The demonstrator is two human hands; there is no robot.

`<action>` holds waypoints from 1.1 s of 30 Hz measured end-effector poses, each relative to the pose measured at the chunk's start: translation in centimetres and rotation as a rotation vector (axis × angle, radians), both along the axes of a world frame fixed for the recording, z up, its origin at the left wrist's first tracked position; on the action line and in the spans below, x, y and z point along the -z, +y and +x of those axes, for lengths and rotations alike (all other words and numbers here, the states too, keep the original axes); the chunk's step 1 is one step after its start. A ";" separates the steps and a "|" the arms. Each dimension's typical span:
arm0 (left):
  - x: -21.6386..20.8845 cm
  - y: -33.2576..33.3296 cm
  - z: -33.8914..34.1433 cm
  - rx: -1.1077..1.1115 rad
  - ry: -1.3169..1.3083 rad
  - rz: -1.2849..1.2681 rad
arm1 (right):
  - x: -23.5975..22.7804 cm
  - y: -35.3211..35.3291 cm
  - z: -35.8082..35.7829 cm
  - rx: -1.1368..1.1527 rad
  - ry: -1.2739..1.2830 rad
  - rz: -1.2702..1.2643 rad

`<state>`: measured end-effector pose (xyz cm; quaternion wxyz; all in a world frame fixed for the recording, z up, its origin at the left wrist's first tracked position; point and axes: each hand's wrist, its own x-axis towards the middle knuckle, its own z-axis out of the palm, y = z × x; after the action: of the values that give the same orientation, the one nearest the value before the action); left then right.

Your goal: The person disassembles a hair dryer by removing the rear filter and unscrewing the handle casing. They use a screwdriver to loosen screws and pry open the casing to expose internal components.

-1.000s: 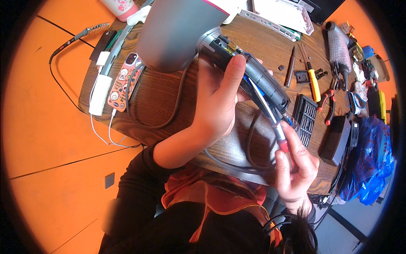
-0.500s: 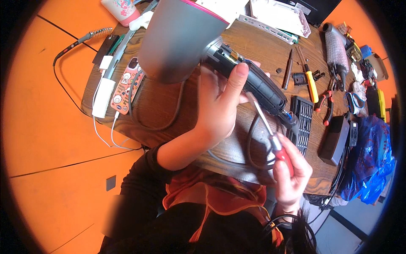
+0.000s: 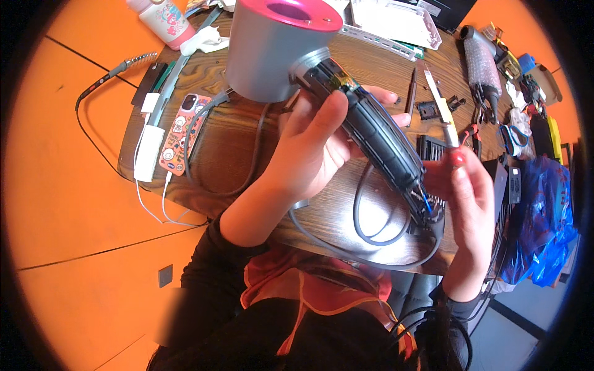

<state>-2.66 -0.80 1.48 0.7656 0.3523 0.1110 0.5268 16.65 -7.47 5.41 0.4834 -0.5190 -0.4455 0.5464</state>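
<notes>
Red-handled tool (image 3: 456, 159) swung clear, right hand (image 3: 473, 196) gripping | left hand (image 3: 315, 133) clasps hair dryer (image 3: 378, 141) | I judge it rigid, top-heavy; support barrel (image 3: 263, 68) (exposed wires (image 3: 427, 201) probably fragile).

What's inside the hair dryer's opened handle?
Seen: a long black inner housing, a yellowish part toward the silver head, and blue wire near the opposite end. Covered: whatever the housing encloses, and the underside, which the left hand wraps.

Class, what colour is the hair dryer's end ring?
The end ring is bright pink; see the head view.
</notes>
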 end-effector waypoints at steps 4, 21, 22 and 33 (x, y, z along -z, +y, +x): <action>0.6 0.4 0.3 0.138 -0.051 0.077 | 0.1 0.6 -1.2 -0.167 -0.030 0.030; 1.0 1.6 -0.9 0.112 -0.434 -0.357 | -2.8 -5.1 -1.2 0.193 -0.602 0.115; 0.9 1.6 -1.0 0.126 -0.451 -0.363 | -3.1 -5.4 -1.0 0.149 -0.643 0.166; 0.3 1.3 -1.1 0.097 -0.430 -0.253 | -3.9 -5.8 -0.3 -0.111 -0.807 0.427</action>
<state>-3.80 0.45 1.13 0.8340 0.1384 -0.0062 0.5340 16.40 -13.31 9.29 0.3373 -0.5542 -0.7279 0.2218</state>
